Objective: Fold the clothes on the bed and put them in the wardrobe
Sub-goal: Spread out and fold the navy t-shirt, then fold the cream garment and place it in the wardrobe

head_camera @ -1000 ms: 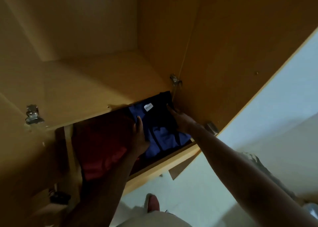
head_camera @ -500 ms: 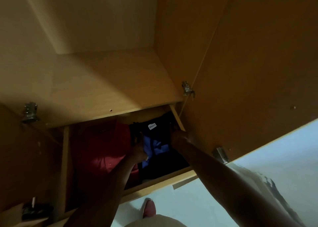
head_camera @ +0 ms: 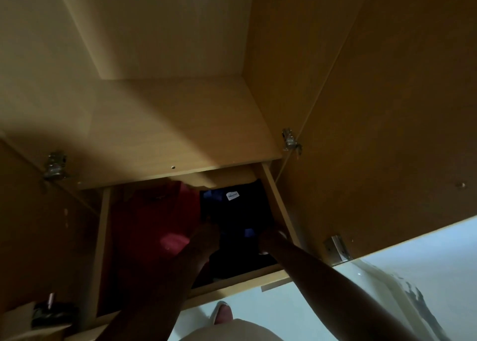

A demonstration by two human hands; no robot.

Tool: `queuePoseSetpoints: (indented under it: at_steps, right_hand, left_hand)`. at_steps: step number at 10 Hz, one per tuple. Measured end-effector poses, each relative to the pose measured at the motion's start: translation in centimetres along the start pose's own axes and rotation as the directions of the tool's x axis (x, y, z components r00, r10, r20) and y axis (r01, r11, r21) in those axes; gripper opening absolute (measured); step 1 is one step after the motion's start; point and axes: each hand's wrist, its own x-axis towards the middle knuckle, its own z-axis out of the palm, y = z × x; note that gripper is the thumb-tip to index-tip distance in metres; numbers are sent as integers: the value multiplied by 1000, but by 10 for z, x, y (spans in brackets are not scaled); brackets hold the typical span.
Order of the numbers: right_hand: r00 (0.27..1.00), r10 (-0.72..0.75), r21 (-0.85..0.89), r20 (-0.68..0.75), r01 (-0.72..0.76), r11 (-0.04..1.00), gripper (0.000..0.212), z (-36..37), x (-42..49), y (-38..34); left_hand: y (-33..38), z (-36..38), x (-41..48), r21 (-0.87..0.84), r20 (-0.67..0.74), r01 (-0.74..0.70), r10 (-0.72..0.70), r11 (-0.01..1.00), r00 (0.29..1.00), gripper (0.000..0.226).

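Floor (head_camera: 258,312): pale, smooth, across the lower right.
Slipper (head_camera: 223,315): pinkish toe end on the floor at bottom centre, the rest hidden.
Patterned cloth (head_camera: 402,296): pale with dark grey marks, lying at the floor's right side.
Dark object (head_camera: 51,313): lower left corner, too dim to identify.

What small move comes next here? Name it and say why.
Probably draw the left hand and right hand out: the dark blue garment lies inside the drawer, beside the red garment, so placing looks finished. Their grip is too dark to judge.
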Motion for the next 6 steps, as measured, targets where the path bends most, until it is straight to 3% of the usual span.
queuePoseSetpoints:
  at_steps: [1, 2, 3, 4, 5, 6]
  right_hand:
    - [999, -13, 6, 31, 13, 1000, 45, 1, -6, -2]
    - [999, 15, 120, -29, -11, 993, 41, -4, -24, -3]
    - [981, 67, 330, -181, -4, 944, 37, -5, -45, 0]
    - [912, 171, 534, -373, 60, 844, 22, -1, -84, 2]
    - [755, 366, 677, -544, 137, 724, 9, 19, -135, -3]
    - [591, 568, 762, -573, 128, 635, 13, 55, -180, -16]
  left_hand:
    - [-3, 6, 0, 148, 14, -87, 86, 985, 996, 40]
    - [5, -5, -16, 61, -78, -58, 63, 996, 995, 39]
    - [20, -7, -30, -148, -124, -141, 123, 979, 985, 43]
    - [39, -12, -56, -412, -229, -189, 99, 891, 968, 23]
    - [54, -10, -92, -651, -260, -223, 63, 725, 964, 23]
    - [64, 4, -135, -762, -285, -299, 116, 574, 951, 21]
